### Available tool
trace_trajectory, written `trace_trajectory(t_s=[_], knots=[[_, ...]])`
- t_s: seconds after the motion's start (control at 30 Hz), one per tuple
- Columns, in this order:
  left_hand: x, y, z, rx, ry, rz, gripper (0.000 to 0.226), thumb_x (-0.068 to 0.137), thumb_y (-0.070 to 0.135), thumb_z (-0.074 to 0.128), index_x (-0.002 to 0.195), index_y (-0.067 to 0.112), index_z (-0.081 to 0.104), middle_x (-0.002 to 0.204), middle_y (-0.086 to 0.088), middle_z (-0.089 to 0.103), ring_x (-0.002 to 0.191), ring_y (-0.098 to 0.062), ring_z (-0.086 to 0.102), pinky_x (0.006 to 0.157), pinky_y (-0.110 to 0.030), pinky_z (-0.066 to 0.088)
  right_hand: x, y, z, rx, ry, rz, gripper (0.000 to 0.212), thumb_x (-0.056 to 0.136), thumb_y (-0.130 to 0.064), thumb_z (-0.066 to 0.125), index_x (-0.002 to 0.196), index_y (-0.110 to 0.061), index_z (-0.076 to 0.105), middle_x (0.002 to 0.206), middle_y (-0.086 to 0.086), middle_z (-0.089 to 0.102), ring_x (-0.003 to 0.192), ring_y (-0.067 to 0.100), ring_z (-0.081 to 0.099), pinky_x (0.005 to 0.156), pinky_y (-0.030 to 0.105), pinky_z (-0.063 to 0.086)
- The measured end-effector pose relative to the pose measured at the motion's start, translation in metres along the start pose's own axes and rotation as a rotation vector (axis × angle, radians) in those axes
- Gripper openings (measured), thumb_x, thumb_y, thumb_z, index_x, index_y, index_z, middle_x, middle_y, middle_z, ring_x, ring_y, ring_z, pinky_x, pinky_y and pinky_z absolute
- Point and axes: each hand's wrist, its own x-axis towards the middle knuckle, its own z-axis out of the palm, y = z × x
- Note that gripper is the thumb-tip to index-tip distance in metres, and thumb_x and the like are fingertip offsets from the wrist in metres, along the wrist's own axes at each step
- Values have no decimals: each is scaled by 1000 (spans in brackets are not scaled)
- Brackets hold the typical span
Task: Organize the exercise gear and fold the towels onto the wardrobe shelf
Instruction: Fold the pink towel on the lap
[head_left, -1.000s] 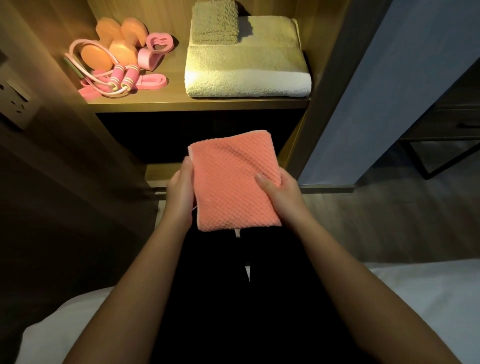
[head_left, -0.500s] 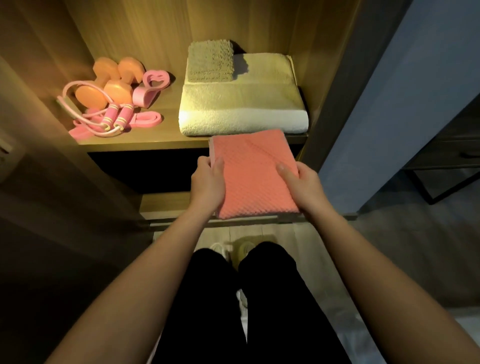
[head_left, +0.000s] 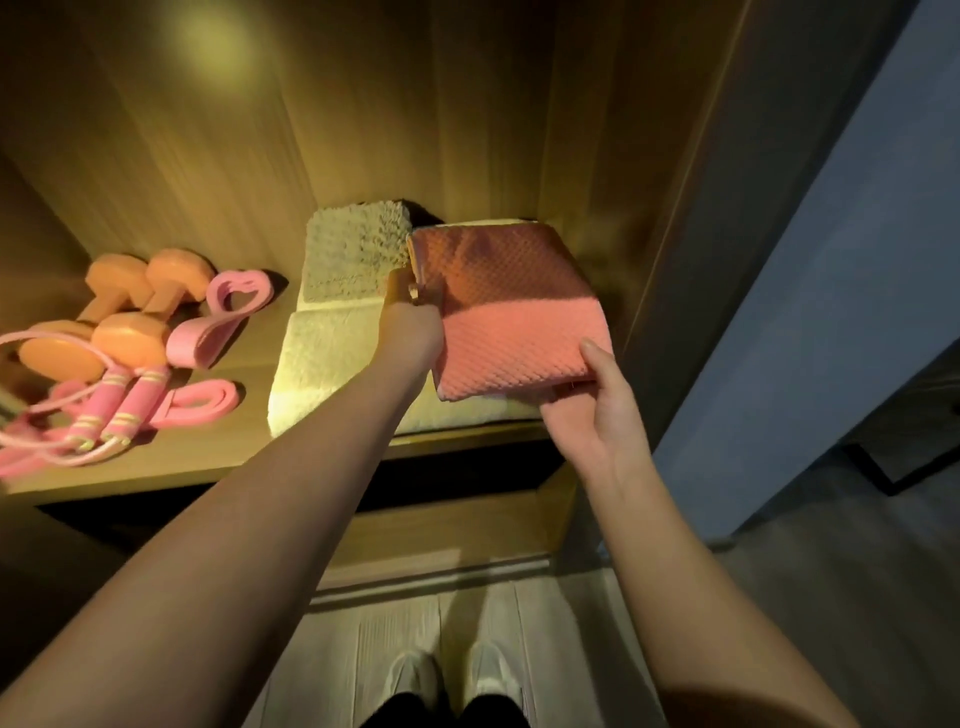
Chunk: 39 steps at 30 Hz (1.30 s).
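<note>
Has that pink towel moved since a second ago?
Yes. The pink towel was below the front edge of the shelf; it has gone up and inward, now over the large cream towel there, beside the small folded towel.

A salmon-pink, dimpled waffle pattern is seen on the folded towel. The bath towel is shown cream, the shaggy small towel perhaps grey-beige under yellow light. The dumbbells are coloured orange; the jump rope handles are pink, banded with pale stripes.
</note>
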Motion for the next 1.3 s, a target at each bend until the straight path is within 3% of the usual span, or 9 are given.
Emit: trace_trajectory(t_s=[0.23,0.37,0.53,0.63,0.73,0.8,0.87,1.13,1.3], knots=[[36,-16,27,242,-210,-509,26,98,33,50,82,14,59,67,-5,67,62,-23,65,64,-38,57,41,3,-8,53,180,-5,15,98,-8,51,110,-14,58,120,13,64,115,25,58,104,37,43],[39,-11,26,204,-248,-509,26,101,28,46,83,12,56,60,-2,67,52,-19,65,57,-33,54,45,-1,-5,86,236,-30,16,98,-6,51,110,-12,59,116,14,66,107,25,63,91,34,51],[31,-6,29,462,-119,-269,11,98,17,53,103,8,56,105,-15,56,95,-26,56,94,-44,49,25,-2,-12,-35,300,-43,30,96,-3,54,126,-5,52,121,13,62,117,25,58,103,39,46],[10,1,26,804,-150,40,40,94,13,51,133,6,46,126,-17,52,110,-30,52,94,-40,46,1,-7,-18,-330,304,-67,25,97,-2,48,120,-4,57,105,4,61,111,19,57,109,44,41],[-11,-2,21,1100,-302,161,34,97,27,38,103,-2,56,113,-17,56,112,-33,54,91,-42,48,-27,-13,-19,-885,309,-156,33,96,-7,45,125,-13,60,107,-3,60,85,1,59,96,36,52],[-14,-10,17,1248,-360,282,42,99,33,33,97,-6,48,153,-25,27,148,-31,18,116,-49,28,-39,-16,-22,-1369,262,-315,45,96,-11,45,139,-20,49,128,-5,55,92,-4,58,85,16,48],[-12,-15,13,1282,-384,415,54,100,35,29,136,-4,41,161,-9,-16,148,-19,-19,122,-48,4,-42,-16,-18,-1638,131,-476,53,97,-12,44,149,-19,37,147,-4,41,123,3,45,101,13,32],[12,-12,41,1353,-463,377,62,103,37,20,155,19,-10,161,-3,-20,148,-20,-17,121,-46,-4,59,-24,30,-2229,120,-423,48,94,-5,42,142,0,39,134,20,50,122,34,51,96,36,45],[15,-47,38,1363,-472,371,65,101,48,12,153,21,-17,158,-3,-27,145,-20,-25,121,-47,-5,93,-10,-2,-2534,-23,-299,62,105,-35,19,153,-6,-7,162,12,-10,150,26,-5,122,37,1]])
